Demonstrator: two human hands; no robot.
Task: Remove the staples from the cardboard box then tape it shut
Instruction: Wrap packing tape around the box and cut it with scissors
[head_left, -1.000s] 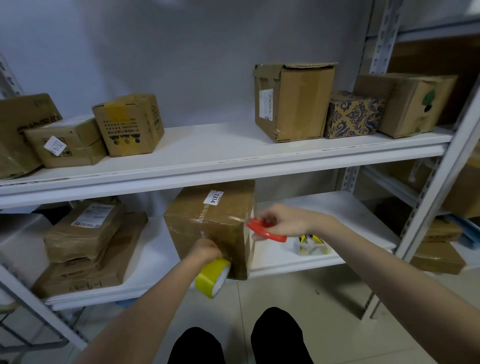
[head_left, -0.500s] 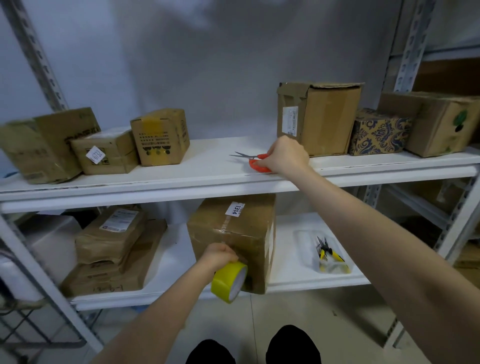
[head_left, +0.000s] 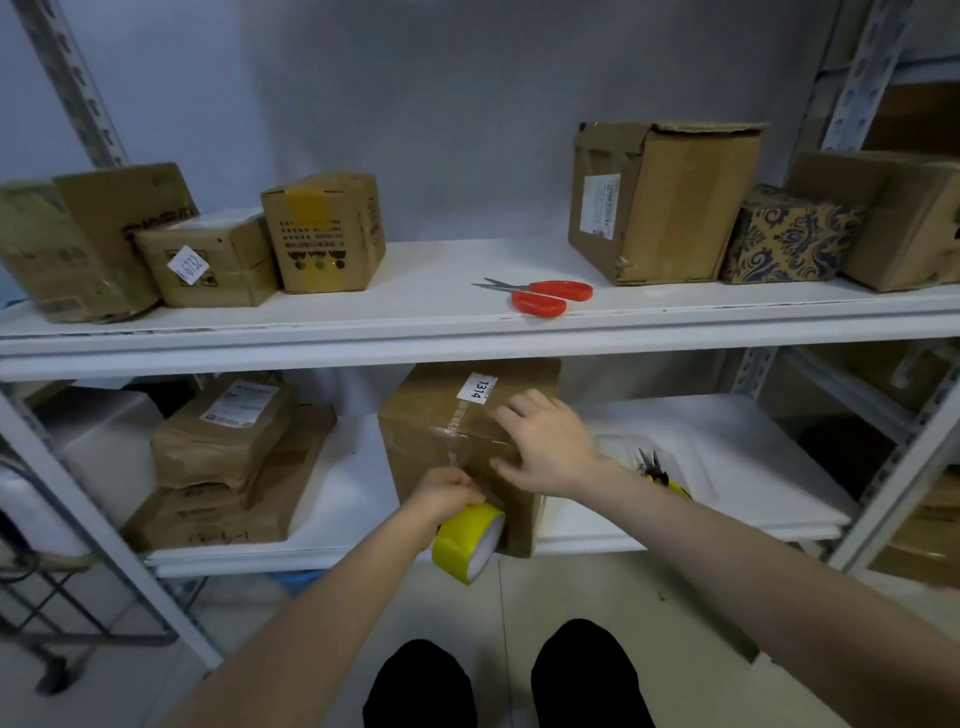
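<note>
The right hand (head_left: 545, 447) lies flat, fingers spread, on the cardboard box (head_left: 431, 431); a white label (head_left: 477, 388) (it reads "1314") sits just beyond it. Below it, the left hand (head_left: 447, 496) grips a yellow tape roll (head_left: 462, 545) against the box's front.

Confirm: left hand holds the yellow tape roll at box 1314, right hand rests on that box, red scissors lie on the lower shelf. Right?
No. The head view shows the red scissors on the upper shelf, not the lower. The rest holds: the left hand holds the yellow tape roll at box 1314 and the right hand rests on it.
</note>
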